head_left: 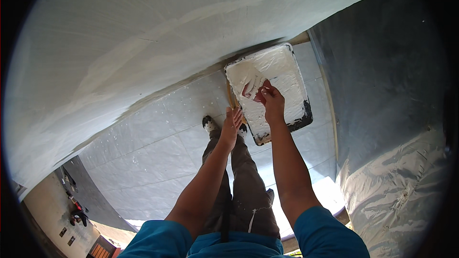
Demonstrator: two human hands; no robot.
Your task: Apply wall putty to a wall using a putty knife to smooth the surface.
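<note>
My right hand [274, 105] pinches a reddish-brown flat scraper [247, 90] smeared with white paste. The scraper is over the near-left part of a black rectangular tray [308, 114], whose surface is thickly coated with white paste [282, 71]. Whether the scraper touches the paste, I cannot tell. Left of the tray, my left hand [231, 125] has its fingers stretched out and holds nothing. It appears close to the tray's left edge, above my shoes.
A pale, smeared wall [158, 28] rises along the far left side. White spots dot the grey tiled floor [143, 157]. Dark sheeting [382, 76] and crumpled pale sheeting [397, 196] cover the right side. A yellowish curved piece [230, 95] shows beside the tray.
</note>
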